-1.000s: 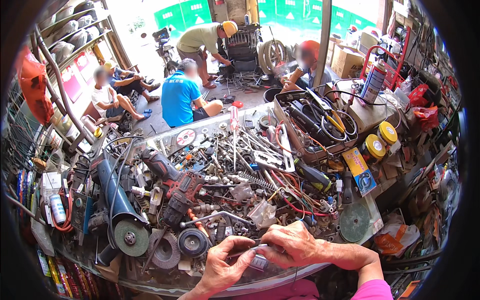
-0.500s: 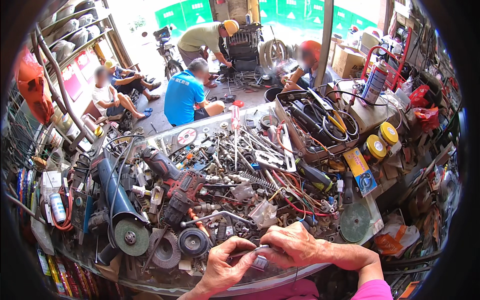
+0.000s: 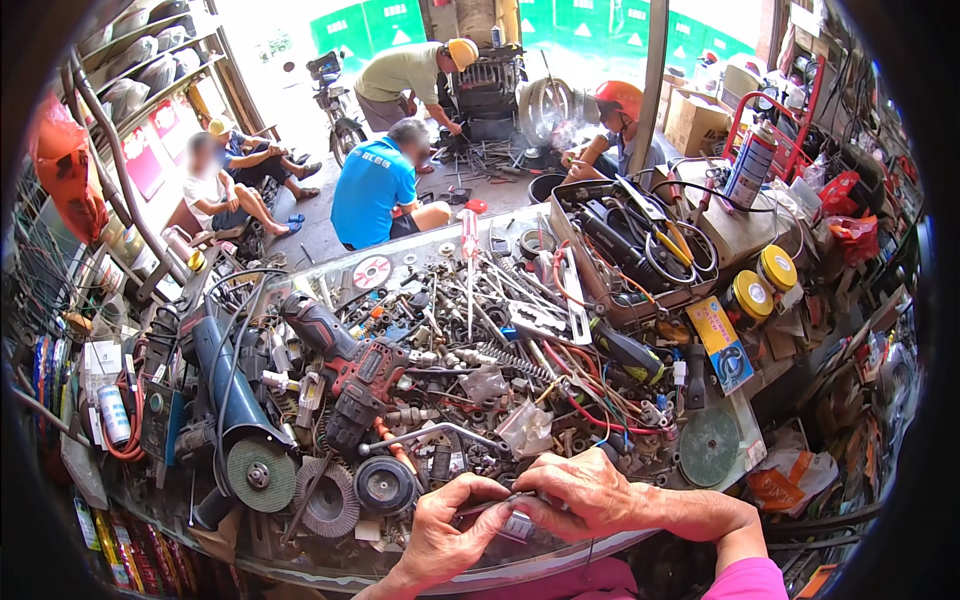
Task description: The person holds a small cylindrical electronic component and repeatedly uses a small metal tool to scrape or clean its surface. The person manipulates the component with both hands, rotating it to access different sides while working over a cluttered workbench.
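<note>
Both hands meet over the near edge of the cluttered bench. My left hand (image 3: 452, 535) is closed, pinching a small silvery metal piece (image 3: 518, 526) with a boxy end. From the other side my right hand (image 3: 588, 492) grips the same piece, its fingers bent over the top. A thin dark strip crosses between the two thumbs. Fingers hide most of the piece, so its kind cannot be made out. Just beyond the hands lie a metal rod with a bent end (image 3: 440, 432) and a small clear plastic bag (image 3: 526, 430).
An angle grinder (image 3: 235, 385), a red and black cordless drill (image 3: 365, 390) and a wire wheel (image 3: 328, 497) lie left. To the right are a green disc (image 3: 710, 446), a tool case (image 3: 640, 300) and yellow-lidded tins (image 3: 752, 294). Several people sit or bend beyond the bench.
My hands stay nearly in place, the pinched piece shifting only slightly. Beyond the bench, the person in blue has lowered and turned their head, and the person in the red helmet has raised theirs.
</note>
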Tool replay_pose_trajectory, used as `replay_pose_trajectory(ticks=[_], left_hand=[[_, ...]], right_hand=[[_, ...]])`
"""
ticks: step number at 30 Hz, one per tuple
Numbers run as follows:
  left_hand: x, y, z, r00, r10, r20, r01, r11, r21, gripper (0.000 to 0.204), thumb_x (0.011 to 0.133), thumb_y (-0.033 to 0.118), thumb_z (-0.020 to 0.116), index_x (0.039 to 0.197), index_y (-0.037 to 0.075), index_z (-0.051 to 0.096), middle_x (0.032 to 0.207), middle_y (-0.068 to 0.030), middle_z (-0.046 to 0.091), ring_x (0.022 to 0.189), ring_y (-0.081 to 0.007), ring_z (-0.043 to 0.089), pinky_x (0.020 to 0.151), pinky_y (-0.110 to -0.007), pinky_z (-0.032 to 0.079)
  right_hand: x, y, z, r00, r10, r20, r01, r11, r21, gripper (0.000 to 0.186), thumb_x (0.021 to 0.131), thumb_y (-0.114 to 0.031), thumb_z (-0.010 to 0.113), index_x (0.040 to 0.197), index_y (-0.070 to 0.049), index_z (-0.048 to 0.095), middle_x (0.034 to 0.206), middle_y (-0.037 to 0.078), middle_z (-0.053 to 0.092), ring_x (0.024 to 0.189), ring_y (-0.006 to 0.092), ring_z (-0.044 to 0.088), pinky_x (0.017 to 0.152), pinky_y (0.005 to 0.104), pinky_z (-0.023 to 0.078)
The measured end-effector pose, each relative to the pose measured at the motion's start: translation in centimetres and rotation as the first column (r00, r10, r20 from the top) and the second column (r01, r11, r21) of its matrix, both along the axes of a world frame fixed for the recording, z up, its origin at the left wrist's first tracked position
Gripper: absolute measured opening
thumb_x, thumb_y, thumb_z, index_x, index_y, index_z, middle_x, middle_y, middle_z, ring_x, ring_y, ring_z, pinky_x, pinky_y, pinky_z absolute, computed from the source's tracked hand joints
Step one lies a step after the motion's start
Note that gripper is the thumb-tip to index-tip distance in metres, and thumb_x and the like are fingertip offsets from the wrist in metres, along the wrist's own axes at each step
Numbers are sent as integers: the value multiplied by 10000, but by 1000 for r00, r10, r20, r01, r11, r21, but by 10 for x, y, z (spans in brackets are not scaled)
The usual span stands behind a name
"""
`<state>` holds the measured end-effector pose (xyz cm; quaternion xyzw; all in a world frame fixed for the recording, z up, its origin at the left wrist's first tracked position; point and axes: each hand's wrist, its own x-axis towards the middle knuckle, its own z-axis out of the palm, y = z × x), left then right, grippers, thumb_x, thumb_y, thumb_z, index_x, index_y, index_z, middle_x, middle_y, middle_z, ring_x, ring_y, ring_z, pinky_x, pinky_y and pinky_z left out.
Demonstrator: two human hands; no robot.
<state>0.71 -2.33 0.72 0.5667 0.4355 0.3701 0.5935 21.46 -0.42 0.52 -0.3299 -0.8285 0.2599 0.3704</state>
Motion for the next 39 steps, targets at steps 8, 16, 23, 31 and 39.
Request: replay_pose_trajectory(ticks=[8, 16, 23, 31, 39], left_hand=[[0, -1, 0, 1000, -7, -26, 6, 1000, -14, 156, 877, 49, 693, 1010, -13, 641, 880, -39, 665, 801, -74, 628, 727, -230, 528], [-2, 1, -3, 996, -90, -25, 91, 994, 64, 160, 877, 53, 692, 1014, -13, 643, 890, -51, 658, 834, -84, 631, 735, -224, 524], [-1, -1, -3, 999, -12, 33, 11, 999, 33, 163, 871, 44, 697, 1011, -20, 641, 893, -51, 644, 816, -86, 628, 718, -234, 520], [0, 0, -6, 992, -122, -26, 124, 988, 95, 149, 880, 45, 685, 1008, -16, 643, 891, -51, 645, 807, -90, 631, 714, -229, 515], [1, 2, -6, 995, -100, -29, 103, 986, 133, 152, 873, 17, 680, 1016, -15, 639, 879, -61, 648, 803, -101, 636, 720, -243, 520]], right_hand=[[5, 3, -5, 999, -34, 19, 34, 999, 21, 245, 848, -287, 715, 902, -66, 625, 706, 64, 579, 524, 248, 585, 439, 334, 442], [6, 3, -5, 999, 17, 41, -21, 996, 90, 213, 856, -237, 711, 764, -77, 606, 595, 53, 503, 450, 237, 512, 390, 348, 357], [4, 3, 3, 999, -20, -48, 19, 1000, -12, 305, 829, -272, 731, 989, -40, 615, 786, 77, 609, 537, 210, 593, 443, 304, 448], [6, 1, -9, 997, -69, -26, 69, 998, -9, 358, 818, -253, 742, 1050, -19, 602, 808, 89, 620, 577, 228, 618, 470, 308, 476], [3, -2, -2, 992, -125, -34, 125, 992, -20, 326, 812, -235, 749, 1029, -32, 616, 781, 81, 619, 555, 213, 613, 446, 307, 460]])
